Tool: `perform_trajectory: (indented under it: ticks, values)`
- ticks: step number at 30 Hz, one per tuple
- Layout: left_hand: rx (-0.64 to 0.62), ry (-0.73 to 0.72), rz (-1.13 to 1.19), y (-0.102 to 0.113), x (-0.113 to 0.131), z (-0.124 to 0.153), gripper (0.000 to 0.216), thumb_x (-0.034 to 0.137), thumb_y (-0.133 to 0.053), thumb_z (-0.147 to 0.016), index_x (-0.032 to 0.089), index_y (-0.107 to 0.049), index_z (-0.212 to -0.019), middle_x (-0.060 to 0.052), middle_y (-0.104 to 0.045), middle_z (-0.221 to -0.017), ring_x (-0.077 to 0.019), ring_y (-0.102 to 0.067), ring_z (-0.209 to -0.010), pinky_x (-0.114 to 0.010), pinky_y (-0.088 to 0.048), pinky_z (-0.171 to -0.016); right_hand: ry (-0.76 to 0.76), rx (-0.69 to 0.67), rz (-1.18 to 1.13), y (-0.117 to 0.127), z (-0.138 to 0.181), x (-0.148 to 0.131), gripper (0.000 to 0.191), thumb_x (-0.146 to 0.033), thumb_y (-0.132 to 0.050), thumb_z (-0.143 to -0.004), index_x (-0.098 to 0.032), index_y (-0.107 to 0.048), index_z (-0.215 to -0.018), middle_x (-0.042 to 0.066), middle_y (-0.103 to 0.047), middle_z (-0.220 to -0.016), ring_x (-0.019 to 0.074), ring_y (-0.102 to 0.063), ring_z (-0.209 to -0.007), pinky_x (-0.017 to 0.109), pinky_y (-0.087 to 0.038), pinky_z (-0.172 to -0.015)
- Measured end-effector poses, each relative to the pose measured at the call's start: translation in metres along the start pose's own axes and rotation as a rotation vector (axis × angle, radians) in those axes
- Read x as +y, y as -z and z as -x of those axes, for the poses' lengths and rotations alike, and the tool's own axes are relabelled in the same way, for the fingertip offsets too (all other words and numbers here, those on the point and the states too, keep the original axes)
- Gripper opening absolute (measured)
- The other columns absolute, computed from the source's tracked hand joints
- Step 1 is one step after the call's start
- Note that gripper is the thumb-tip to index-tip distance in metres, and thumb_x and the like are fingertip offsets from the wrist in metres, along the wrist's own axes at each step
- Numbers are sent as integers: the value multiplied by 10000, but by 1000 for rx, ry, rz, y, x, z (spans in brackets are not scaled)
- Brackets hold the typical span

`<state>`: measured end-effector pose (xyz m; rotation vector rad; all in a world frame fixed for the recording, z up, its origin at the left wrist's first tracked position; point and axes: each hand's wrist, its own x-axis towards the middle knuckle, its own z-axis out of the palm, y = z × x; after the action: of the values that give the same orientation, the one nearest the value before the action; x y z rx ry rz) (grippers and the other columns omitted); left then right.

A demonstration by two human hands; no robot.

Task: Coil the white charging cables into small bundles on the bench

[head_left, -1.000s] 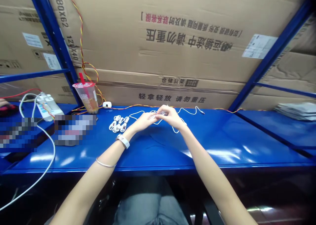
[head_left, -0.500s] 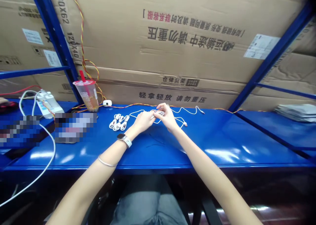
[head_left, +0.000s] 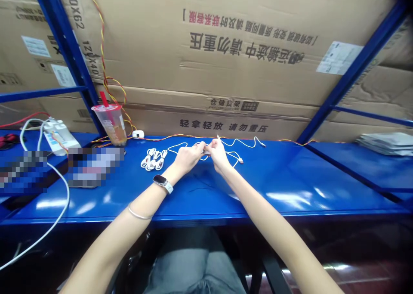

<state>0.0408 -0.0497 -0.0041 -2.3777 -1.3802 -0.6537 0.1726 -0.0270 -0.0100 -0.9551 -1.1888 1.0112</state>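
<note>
My left hand (head_left: 190, 157) and my right hand (head_left: 218, 155) meet over the middle of the blue shelf, fingers of both closed on a white cable (head_left: 235, 154). Most of the gripped part is hidden behind the fingers. Loose lengths of white cable lie around the hands, with a plug end (head_left: 240, 160) showing to the right of my right hand. To the left of my left hand rest several bundled white cables (head_left: 153, 159), looped and tied.
A drink cup with red straw (head_left: 110, 124) stands at the back left, beside a small white case (head_left: 138, 134). A blurred phone-like slab (head_left: 97, 167), a white power strip (head_left: 61, 137) and its cord lie left. Flat packets (head_left: 387, 142) are stacked far right. Cardboard (head_left: 226, 78) walls the back.
The fingers of both hands have shifted and drawn closer over the cable, covering more of it. The whole view has moved slightly; the bundles stay put.
</note>
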Motion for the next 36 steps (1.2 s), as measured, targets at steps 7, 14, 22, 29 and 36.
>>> perform_trajectory:
  ticks: [7,14,22,29,36]
  values:
    - [30,-99,-61,-10,-2,-1,326,363,-360,-948,134,-571,-1045,-119,-676,-765,-213,-663,-701,-254,-410,-576,-184,2,29,4,-2,0,356,-210,-642,-574,-233,-319,-722,-84,-397,-536,91,-406,-480,210,-274,-419]
    - [48,-255,-103,-12,-2,3,326,221,-313,-954,206,-572,-1151,-89,-677,-809,-170,-641,-640,-263,-434,-599,-353,-88,-26,12,-2,-2,310,-136,-603,-552,-221,-370,-738,-71,-475,-516,97,-459,-457,198,-289,-404]
    - [99,-284,-67,-18,-5,0,347,284,-311,-964,124,-620,-957,-111,-661,-734,-184,-636,-637,-281,-455,-604,-308,-148,-75,12,-1,-10,437,-289,-748,-551,-222,-334,-677,-75,-454,-492,79,-417,-438,205,-283,-411]
    - [155,-176,-21,-8,6,-6,383,354,-291,-974,112,-587,-994,-102,-653,-759,-166,-640,-660,-245,-438,-574,-133,-69,-91,8,-1,-14,517,-544,-691,-623,-235,-296,-747,-87,-468,-536,79,-405,-459,202,-283,-438]
    - [218,-38,-18,3,14,-7,309,326,-349,-964,130,-585,-931,-107,-668,-836,-181,-637,-761,-256,-431,-620,168,43,82,5,-3,-10,373,-456,-605,-729,-241,-308,-798,-92,-374,-609,89,-403,-534,215,-327,-515]
